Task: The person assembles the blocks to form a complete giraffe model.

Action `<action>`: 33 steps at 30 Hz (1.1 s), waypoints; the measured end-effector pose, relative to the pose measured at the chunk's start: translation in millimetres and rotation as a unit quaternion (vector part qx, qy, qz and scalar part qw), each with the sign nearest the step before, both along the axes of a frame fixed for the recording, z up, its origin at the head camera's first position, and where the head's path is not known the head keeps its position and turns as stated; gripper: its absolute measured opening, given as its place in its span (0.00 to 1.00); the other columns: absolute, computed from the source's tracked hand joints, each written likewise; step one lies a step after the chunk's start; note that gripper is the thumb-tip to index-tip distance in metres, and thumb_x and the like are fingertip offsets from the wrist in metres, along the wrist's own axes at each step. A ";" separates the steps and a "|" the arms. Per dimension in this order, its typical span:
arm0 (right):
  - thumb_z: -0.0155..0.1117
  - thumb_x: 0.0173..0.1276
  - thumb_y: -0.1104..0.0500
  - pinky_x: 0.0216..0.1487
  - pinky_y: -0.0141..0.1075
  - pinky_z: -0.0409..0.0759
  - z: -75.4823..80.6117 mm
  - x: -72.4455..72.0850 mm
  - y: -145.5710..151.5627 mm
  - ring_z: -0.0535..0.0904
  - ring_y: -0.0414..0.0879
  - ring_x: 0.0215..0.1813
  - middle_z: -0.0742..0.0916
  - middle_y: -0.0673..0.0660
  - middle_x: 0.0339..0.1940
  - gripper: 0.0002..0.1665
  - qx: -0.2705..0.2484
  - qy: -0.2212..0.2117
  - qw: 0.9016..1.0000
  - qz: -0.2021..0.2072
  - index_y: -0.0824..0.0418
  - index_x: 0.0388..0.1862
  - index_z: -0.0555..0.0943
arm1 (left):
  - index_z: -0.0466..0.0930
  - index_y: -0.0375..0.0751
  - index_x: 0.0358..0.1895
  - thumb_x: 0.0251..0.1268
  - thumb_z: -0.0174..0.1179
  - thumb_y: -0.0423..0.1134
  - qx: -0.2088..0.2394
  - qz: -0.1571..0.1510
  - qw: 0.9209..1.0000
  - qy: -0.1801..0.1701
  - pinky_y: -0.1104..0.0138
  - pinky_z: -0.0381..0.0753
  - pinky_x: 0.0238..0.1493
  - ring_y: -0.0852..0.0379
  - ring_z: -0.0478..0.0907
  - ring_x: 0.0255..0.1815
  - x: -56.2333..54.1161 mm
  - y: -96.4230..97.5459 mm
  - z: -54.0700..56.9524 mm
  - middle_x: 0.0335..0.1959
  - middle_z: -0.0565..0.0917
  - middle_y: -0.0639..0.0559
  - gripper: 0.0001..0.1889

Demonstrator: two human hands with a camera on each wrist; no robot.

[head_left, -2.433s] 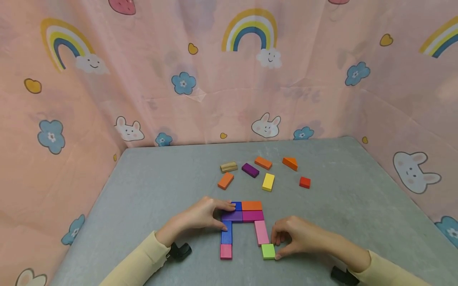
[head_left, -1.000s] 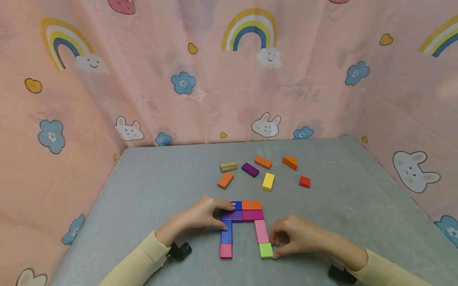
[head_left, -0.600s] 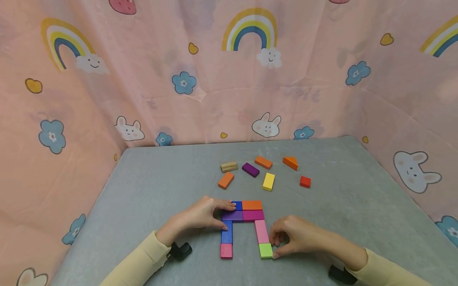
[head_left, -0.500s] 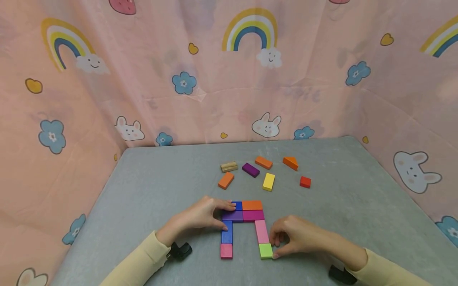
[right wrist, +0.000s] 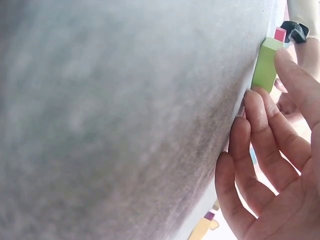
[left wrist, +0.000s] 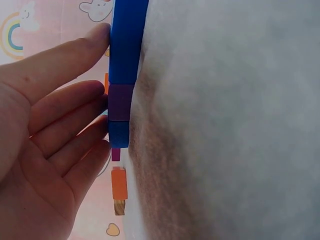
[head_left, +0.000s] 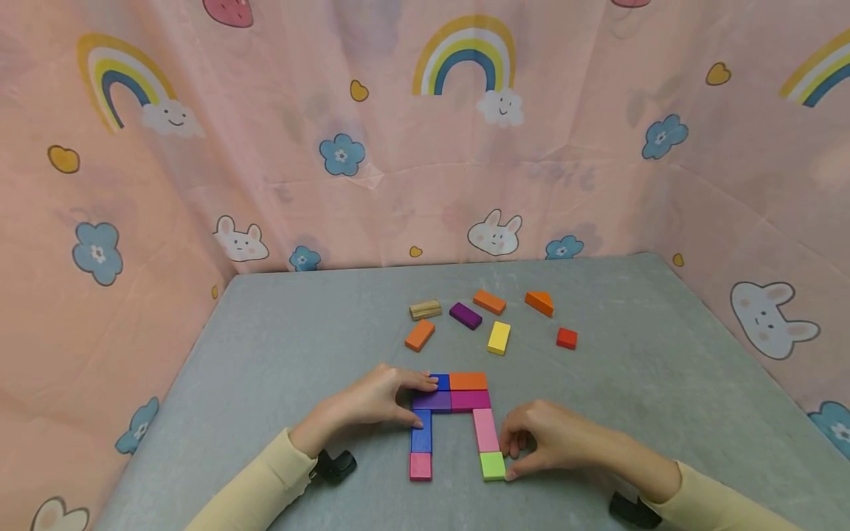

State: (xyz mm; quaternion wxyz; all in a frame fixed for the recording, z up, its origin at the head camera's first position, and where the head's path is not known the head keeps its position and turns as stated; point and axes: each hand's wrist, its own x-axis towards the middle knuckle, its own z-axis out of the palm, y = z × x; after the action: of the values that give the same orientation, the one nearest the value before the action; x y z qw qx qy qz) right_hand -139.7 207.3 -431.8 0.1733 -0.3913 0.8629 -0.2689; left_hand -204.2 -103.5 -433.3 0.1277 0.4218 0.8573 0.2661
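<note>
Flat coloured blocks lie joined in an arch shape on the table. My left hand (head_left: pixel 375 397) rests at its left side, fingertips on the dark blue block (head_left: pixel 443 382) and thumb on the long blue block (head_left: pixel 421 436). The left wrist view shows these fingers fairly straight against the purple block (left wrist: pixel 120 102). My right hand (head_left: pixel 554 435) touches the lime green block (head_left: pixel 493 466) with its thumb. Its loosely bent fingers lie beside the long pink block (head_left: pixel 485 430). The green block meets the pink block's near end.
Behind the arch lie loose blocks: a yellow one (head_left: pixel 499 338), a purple one (head_left: pixel 465 315), a red one (head_left: pixel 567 338), an orange triangle (head_left: pixel 539 303), two orange bars and a wood-coloured piece (head_left: pixel 425 309). A pink printed curtain (head_left: pixel 425 184) borders the grey table (head_left: pixel 299 324).
The right hand has shifted slightly left, and the green block has slid left with it, more in line below the pink block. The left hand has stayed put.
</note>
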 end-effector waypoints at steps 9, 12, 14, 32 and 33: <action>0.69 0.56 0.41 0.34 0.26 0.79 1.4 -6.7 5.5 0.77 0.30 0.33 0.83 0.38 0.30 0.14 -0.029 -0.020 0.999 -0.007 0.46 0.36 0.82 | 0.78 0.47 0.59 0.48 0.73 0.46 0.003 0.003 1.000 -0.008 0.62 0.69 0.65 0.62 0.70 0.66 1.3 0.4 0.5 0.60 0.78 0.55 0.30; 0.69 0.57 0.42 0.36 0.28 0.80 4.1 -16.7 11.2 0.79 0.32 0.35 0.85 0.41 0.33 0.16 -0.045 -0.011 0.999 -0.019 0.49 0.38 0.83 | 0.78 0.47 0.59 0.48 0.73 0.46 0.006 0.001 1.000 -0.005 0.62 0.70 0.65 0.62 0.70 0.65 0.8 0.1 0.0 0.60 0.78 0.54 0.30; 0.69 0.57 0.42 0.38 0.29 0.81 6.1 -24.5 14.4 0.80 0.34 0.36 0.85 0.43 0.35 0.18 -0.050 0.010 0.998 -0.034 0.51 0.39 0.83 | 0.79 0.47 0.59 0.48 0.73 0.47 0.008 -0.002 1.000 0.001 0.62 0.70 0.64 0.61 0.71 0.65 0.3 -0.2 -0.6 0.60 0.78 0.54 0.31; 0.75 0.53 0.51 0.54 0.52 0.78 0.2 -97.5 26.4 0.81 0.54 0.53 0.86 0.59 0.50 0.32 -0.059 0.158 0.964 -0.207 0.63 0.55 0.80 | 0.78 0.50 0.60 0.49 0.72 0.49 -0.004 -0.003 1.000 0.001 0.64 0.69 0.65 0.64 0.69 0.66 -1.8 -1.1 -1.3 0.60 0.77 0.58 0.31; 0.75 0.52 0.51 0.54 0.52 0.78 -1.1 -100.3 27.0 0.80 0.55 0.53 0.85 0.59 0.51 0.33 -0.054 0.157 0.963 -0.212 0.63 0.56 0.79 | 0.78 0.50 0.60 0.49 0.72 0.49 -0.003 -0.004 1.000 0.002 0.64 0.69 0.65 0.64 0.69 0.66 -2.0 -1.2 -1.7 0.60 0.78 0.58 0.31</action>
State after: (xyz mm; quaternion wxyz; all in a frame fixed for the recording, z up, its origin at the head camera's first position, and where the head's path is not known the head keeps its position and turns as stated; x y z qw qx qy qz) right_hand -240.0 234.3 -432.9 -0.0473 -0.2454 0.9266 -0.2810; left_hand -206.1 -104.6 -434.9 0.1285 0.4254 0.8566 0.2620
